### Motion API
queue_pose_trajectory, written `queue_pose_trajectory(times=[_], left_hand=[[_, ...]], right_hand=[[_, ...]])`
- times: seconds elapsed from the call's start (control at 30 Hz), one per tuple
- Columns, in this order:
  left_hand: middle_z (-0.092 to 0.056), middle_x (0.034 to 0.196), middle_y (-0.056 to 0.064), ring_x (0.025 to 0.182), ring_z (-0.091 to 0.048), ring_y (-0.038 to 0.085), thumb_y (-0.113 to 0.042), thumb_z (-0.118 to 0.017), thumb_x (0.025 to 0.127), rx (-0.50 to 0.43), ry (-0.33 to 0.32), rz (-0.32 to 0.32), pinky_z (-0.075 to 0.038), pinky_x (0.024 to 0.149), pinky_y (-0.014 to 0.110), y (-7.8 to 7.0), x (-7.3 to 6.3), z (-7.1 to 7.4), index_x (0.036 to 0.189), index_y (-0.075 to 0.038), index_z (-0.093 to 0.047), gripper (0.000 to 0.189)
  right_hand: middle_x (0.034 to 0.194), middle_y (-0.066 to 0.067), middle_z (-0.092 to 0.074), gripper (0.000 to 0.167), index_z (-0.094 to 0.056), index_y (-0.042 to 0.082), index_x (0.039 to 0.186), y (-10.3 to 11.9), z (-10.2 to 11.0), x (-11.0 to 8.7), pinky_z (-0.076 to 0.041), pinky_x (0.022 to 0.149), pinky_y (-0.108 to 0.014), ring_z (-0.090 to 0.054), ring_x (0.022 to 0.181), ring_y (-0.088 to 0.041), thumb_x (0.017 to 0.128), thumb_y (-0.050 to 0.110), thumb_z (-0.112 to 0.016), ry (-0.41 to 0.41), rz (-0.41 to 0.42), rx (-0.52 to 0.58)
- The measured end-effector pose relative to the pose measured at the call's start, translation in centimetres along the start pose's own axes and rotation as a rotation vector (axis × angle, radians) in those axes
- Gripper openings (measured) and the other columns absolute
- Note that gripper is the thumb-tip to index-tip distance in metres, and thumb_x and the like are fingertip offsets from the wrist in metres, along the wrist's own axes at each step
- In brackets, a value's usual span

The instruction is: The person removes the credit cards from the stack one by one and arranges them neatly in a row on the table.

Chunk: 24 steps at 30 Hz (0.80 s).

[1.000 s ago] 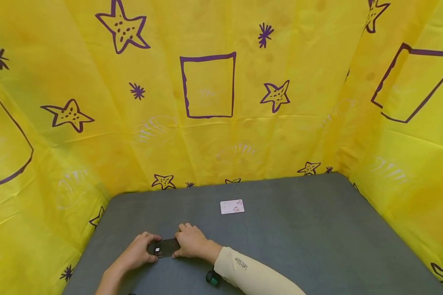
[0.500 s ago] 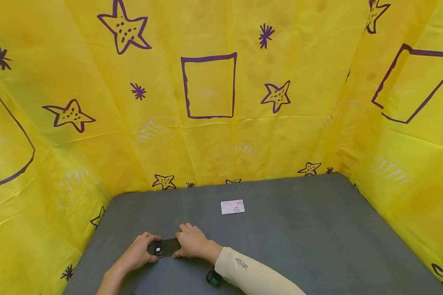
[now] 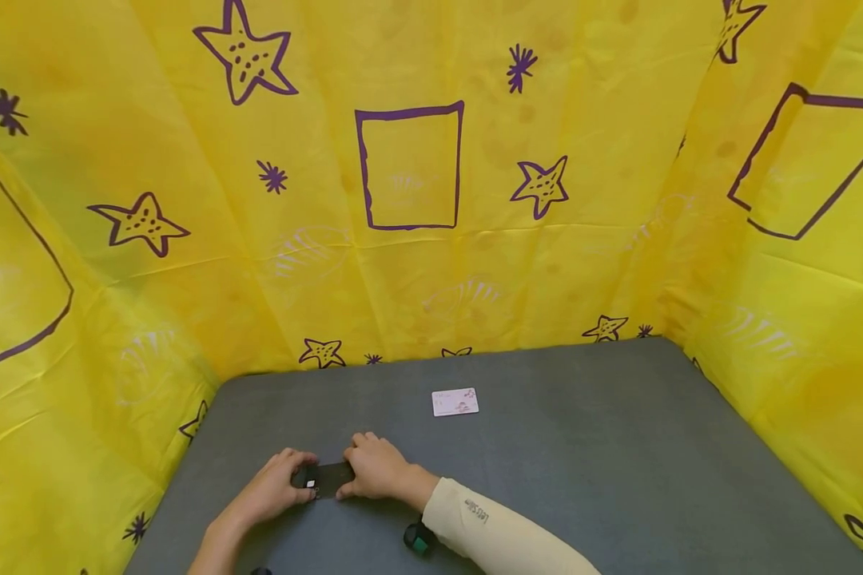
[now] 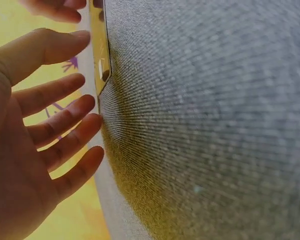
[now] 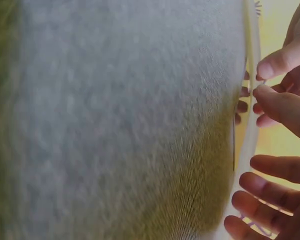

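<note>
A glossy dark card (image 3: 336, 481) lies on the grey table between the two hands, with a small white square near its left end. In the head view my left hand (image 3: 279, 487) is over that left end, thumb at the near edge and fingers toward the far edge. My right hand (image 3: 379, 471) is over the right end in the same manner. Straight, spread fingers show on the left hand (image 4: 45, 115) in the left wrist view, close beside the card (image 4: 101, 55). In the right wrist view the right hand (image 5: 280, 175) also has loosely extended fingers.
A pale card (image 3: 455, 402) with a printed pattern lies farther back on the grey table (image 3: 568, 463). Yellow cloth walls (image 3: 410, 303) with purple drawings enclose the table's back and sides. A small black and green device (image 3: 419, 539) sits beneath the right sleeve (image 3: 503, 527).
My left hand has shifted slightly right and away from me, covering more of the dark card's left end, including its lettering. The right hand and both cards have stayed about where they were.
</note>
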<state>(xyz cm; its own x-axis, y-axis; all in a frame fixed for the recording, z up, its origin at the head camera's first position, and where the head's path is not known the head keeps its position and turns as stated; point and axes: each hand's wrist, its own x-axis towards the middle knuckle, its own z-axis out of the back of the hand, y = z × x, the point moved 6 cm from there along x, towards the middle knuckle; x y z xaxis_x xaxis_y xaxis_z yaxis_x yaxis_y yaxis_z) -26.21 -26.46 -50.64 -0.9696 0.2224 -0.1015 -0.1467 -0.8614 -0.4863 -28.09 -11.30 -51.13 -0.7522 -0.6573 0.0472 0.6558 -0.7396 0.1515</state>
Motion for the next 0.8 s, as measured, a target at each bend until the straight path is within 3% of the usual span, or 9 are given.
queue_pose_trajectory(times=[0.33, 0.5, 0.8], left_hand=[[-0.061, 0.108, 0.006, 0.103, -0.055, 0.026, -0.022, -0.077, 0.081, 0.02, -0.08, -0.014, -0.045, 0.088, 0.047, -1.0, 0.8, 0.3, 0.113, -0.008, -0.067, 0.037], [-0.06, 0.112, 0.01, 0.108, -0.054, 0.03, -0.019, -0.073, 0.085, 0.013, -0.108, 0.018, -0.044, 0.091, 0.051, -1.4, 1.4, 0.3, 0.115, -0.007, -0.066, 0.034], [-0.059, 0.114, 0.015, 0.11, -0.052, 0.037, -0.018, -0.072, 0.086, 0.0, -0.208, 0.005, -0.043, 0.093, 0.055, -2.5, 2.9, 0.0, 0.115, -0.004, -0.066, 0.033]], right_hand=[[0.101, 0.006, -0.06, 0.051, -0.07, 0.019, 0.117, -1.8, 0.5, -0.1, -0.043, 0.075, -0.022, -0.049, 0.086, -0.008, 0.081, 0.056, -0.071, -0.04, 0.005, 0.071], [0.102, 0.005, -0.061, 0.05, -0.069, 0.018, 0.118, -3.0, 0.7, -0.4, -0.042, 0.076, -0.022, -0.048, 0.087, -0.009, 0.083, 0.054, -0.07, -0.065, 0.006, 0.088], [0.1, 0.003, -0.06, 0.047, -0.069, 0.017, 0.118, -5.1, 1.5, -1.2, -0.042, 0.076, -0.023, -0.049, 0.088, -0.01, 0.085, 0.051, -0.069, -0.091, 0.004, 0.134]])
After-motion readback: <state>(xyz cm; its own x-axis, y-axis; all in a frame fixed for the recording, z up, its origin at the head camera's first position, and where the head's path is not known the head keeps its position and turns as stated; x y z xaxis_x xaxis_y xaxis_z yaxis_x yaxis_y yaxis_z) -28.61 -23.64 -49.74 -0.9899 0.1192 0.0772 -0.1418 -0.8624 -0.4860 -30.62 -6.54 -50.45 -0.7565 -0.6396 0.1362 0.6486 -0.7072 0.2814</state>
